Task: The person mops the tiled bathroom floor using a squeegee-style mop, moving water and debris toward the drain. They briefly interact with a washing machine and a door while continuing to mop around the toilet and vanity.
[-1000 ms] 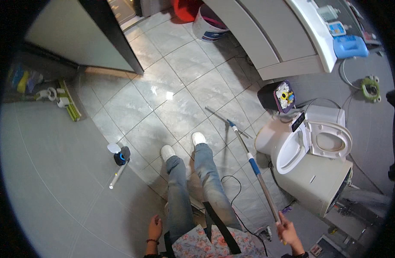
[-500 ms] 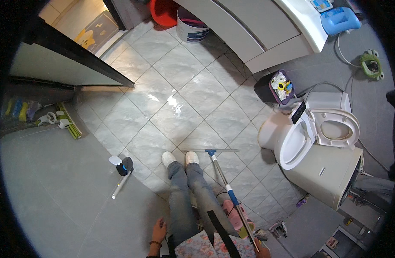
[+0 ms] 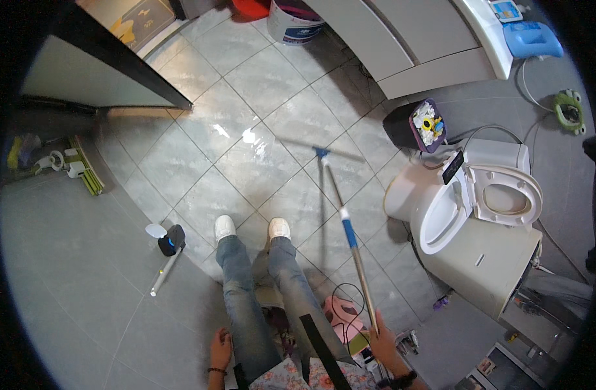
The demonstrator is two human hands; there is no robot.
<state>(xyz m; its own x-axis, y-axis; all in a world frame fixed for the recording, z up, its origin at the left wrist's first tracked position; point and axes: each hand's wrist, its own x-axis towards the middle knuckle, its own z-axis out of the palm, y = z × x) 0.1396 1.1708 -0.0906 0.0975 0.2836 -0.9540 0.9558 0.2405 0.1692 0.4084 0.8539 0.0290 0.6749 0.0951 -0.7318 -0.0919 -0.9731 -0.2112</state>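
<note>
My right hand (image 3: pixel 383 346) is wrapped round the silver pole of a long-handled floor squeegee (image 3: pixel 351 233). The pole slants up and away to a thin, wide blade with a blue joint, over the grey tiles past my feet; whether the blade touches the floor I cannot tell. My left hand (image 3: pixel 221 348) hangs beside my left leg with loosely curled fingers and nothing visible in them. Both white shoes (image 3: pixel 279 229) stand apart on the tiles.
To the right are an open toilet (image 3: pixel 434 227) and a black waste bin (image 3: pixel 405 127) full of paper. A dark-framed door (image 3: pixel 122 58) juts in at left. A toilet brush holder (image 3: pixel 171 239) stands nearby. A white bucket (image 3: pixel 294 25) sits by the cabinet (image 3: pixel 434 71). Pink basin-like item (image 3: pixel 343 318) lies beside my right leg.
The squeegee has moved forward, its blade now farther from my feet. My right hand has come up further into view. My feet have moved farther apart.
</note>
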